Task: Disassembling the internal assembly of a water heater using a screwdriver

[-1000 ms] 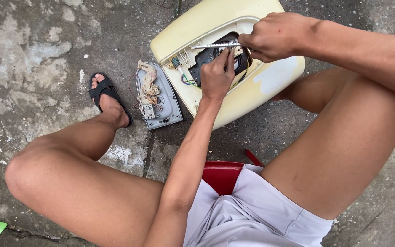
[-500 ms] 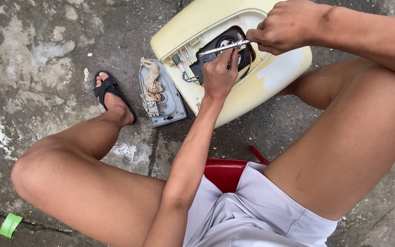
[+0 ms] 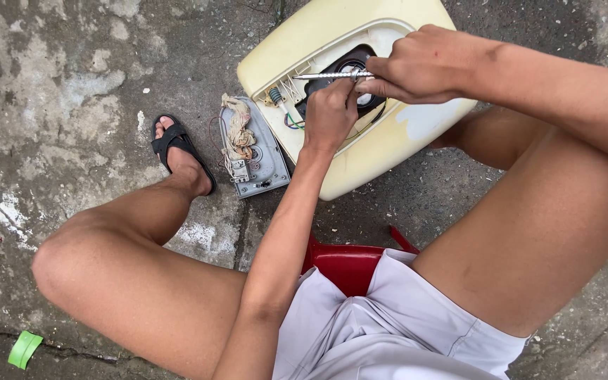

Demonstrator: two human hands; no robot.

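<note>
left of my left hand lies a grey cover panel with a wad of rag on it. that hand is pinched narrow on the shaft of a metal tool, steadying its tip inside the open cream housing beneath. my right hand is fisted round the tool's handle. i judge i'm working a fastener; next calls for steady turning.
</note>
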